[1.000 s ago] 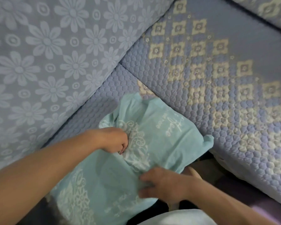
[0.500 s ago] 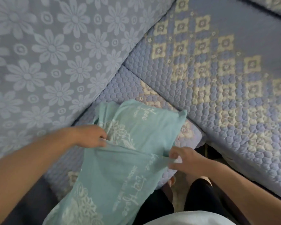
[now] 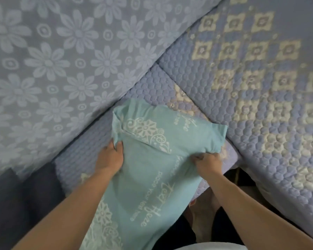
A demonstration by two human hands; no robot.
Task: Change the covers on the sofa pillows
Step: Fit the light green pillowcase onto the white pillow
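Head view: pillow [image 3: 148, 177] lower end cut off, both hands' fingertips buried in cover.

- Left hand [image 3: 109, 156] is out in front, back of the hand up, thumb and fingers pinched tight on a fold of cloth at its fingertips.
- Right hand [image 3: 207, 162] is level with it, knuckles up, fingers curled under and gripping cloth.
- Both forearms are bare, reaching forward, angling in toward each other.

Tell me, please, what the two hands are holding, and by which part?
Both grip the teal pillow cover: the left hand bunches its left edge, the right hand pinches its right edge, below the folded-over far end.
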